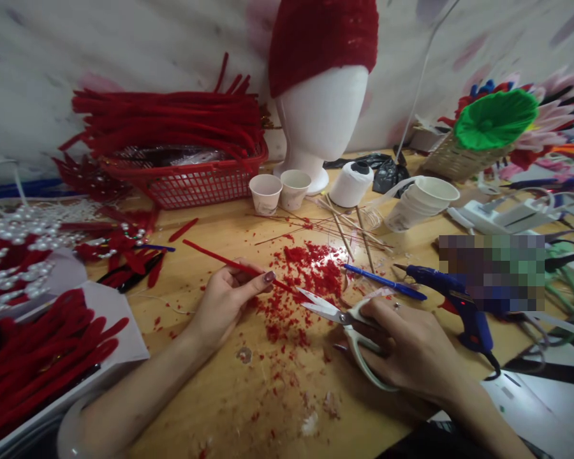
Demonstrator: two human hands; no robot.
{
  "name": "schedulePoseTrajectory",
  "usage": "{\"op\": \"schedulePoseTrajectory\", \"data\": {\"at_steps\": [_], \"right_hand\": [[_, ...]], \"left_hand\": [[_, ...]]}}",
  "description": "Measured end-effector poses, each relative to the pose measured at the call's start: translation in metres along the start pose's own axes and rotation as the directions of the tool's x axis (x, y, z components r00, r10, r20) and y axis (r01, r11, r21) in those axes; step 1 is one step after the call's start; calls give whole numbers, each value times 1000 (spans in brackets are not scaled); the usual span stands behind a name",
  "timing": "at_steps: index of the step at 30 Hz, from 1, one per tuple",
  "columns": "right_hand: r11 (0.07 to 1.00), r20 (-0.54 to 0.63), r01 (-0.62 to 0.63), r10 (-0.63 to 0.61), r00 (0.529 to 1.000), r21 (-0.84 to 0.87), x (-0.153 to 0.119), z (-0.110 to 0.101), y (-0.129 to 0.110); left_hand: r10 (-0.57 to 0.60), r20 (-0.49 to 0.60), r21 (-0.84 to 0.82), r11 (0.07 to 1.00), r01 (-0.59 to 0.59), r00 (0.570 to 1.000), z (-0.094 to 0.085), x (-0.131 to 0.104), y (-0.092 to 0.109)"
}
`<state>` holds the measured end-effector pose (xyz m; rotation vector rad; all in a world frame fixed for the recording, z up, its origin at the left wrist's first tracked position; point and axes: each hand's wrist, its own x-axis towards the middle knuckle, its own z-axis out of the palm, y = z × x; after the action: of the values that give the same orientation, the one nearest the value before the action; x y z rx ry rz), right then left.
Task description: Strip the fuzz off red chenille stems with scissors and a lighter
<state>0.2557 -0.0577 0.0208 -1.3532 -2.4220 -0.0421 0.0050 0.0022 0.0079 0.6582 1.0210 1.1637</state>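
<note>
Between thumb and fingers, my left hand (232, 290) pinches a long red pipe cleaner (210, 254). One end of it points up to the left, and the other reaches toward the scissors. My right hand (406, 338) has its fingers through the pale handles of the scissors (332, 310). Their blades are slightly parted, with the tips at or very near the pipe cleaner's right end; whether they touch it I cannot tell. Under and around both lies a heap of red fuzz clippings (310, 271) on the wooden table (263, 389).
Behind stand a red basket (201, 185) of red pipe cleaners, a white foam head (318, 115), paper cups (266, 194) and a thread cone (351, 183). To the right lie a blue pen (387, 282) and a blue glue gun (473, 319). A white box (119, 325) stands left.
</note>
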Motion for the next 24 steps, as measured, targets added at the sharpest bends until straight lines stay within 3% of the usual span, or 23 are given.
{"op": "schedulePoseTrajectory", "data": {"at_steps": [10, 17, 24], "right_hand": [[992, -48, 42, -48, 998, -121, 0, 2, -2], [988, -54, 73, -81, 995, -139, -2, 3, 0], [985, -81, 93, -105, 991, -142, 1, 2, -3]], "left_hand": [[24, 20, 64, 998, -25, 1000, -2, 0, -2], [59, 31, 60, 996, -61, 998, -2, 1, -3], [26, 12, 84, 996, -27, 1000, -3, 0, -3]]}}
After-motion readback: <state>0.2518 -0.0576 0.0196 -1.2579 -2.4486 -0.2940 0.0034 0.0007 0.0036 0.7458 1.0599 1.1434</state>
